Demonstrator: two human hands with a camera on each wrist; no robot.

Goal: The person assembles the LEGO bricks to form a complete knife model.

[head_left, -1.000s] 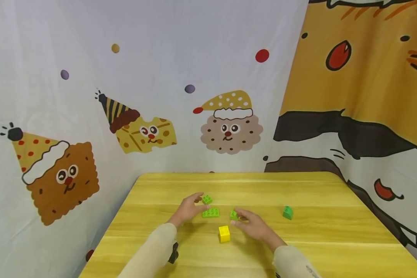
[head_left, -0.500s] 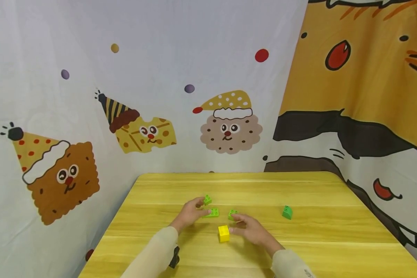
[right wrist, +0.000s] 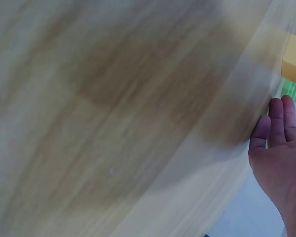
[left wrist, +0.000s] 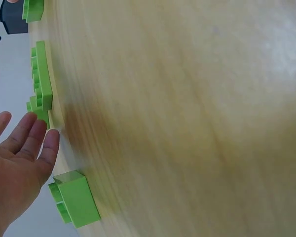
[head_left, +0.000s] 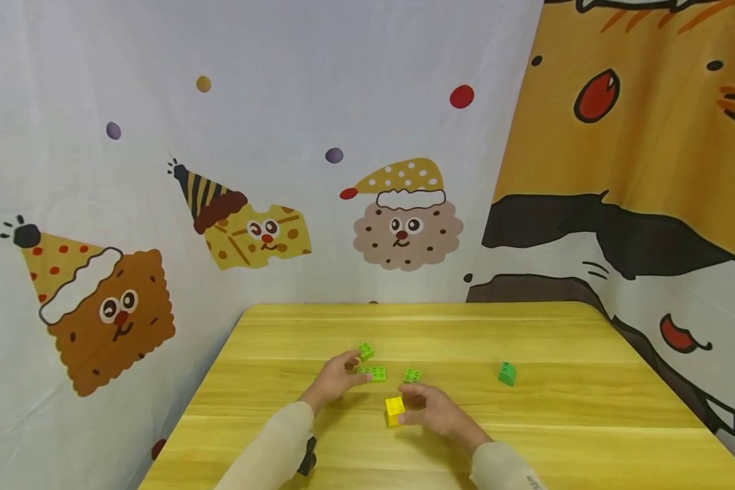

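Note:
In the head view my right hand [head_left: 437, 410] is beside a yellow building brick [head_left: 393, 411], its thumb tip overlapping the brick's right side. The right wrist view shows straight fingers near the yellow brick [right wrist: 295, 61]. My left hand [head_left: 335, 378] has loosely extended fingers, its thumb over the left end of a long light green brick [head_left: 378, 373]. Just beyond those fingertips lies a small green brick [head_left: 366, 350]. Another green brick [left wrist: 78, 200] stands near the left little finger in the left wrist view. A small studded green brick [head_left: 412, 376] lies behind the right fingers.
A darker green sloped brick [head_left: 507, 373] rests farther right on the wooden table [head_left: 563, 435]. Behind the table hangs a white cloth [head_left: 318, 102] printed with cartoon figures. A black strap [head_left: 307, 456] shows under the left sleeve.
My right hand has left the small green brick and come nearer to me, to the yellow brick's side. The left hand has drawn back slightly, its thumb now over the long green brick.

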